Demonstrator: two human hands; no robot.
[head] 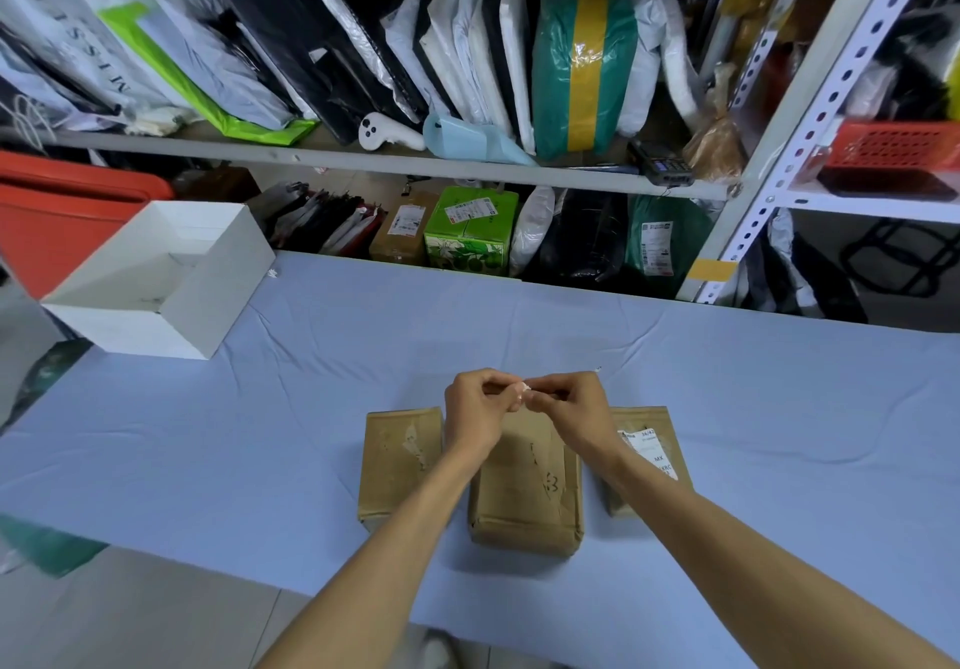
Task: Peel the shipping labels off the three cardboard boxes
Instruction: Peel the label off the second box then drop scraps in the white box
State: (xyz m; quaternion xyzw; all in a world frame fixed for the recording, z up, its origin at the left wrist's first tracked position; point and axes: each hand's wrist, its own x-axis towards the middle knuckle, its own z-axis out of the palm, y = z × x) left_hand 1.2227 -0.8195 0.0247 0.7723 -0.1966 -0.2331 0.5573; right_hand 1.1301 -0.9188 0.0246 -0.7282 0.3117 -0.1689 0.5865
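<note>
Three brown cardboard boxes stand side by side on the blue cloth. The left box (397, 466) shows torn paper traces on top and no label. The middle box (527, 492) has a bare top with a pen mark. The right box (652, 453) carries a white shipping label (649, 453), partly hidden by my right forearm. Above the middle box, my left hand (475, 408) and my right hand (569, 408) meet, both pinching a small crumpled white label scrap (521, 391) between their fingertips.
An open white box (156, 279) sits at the table's far left corner. Behind the table (727, 408) a metal shelf rack (415, 162) holds parcels and bags. A red bin (57, 221) stands at far left.
</note>
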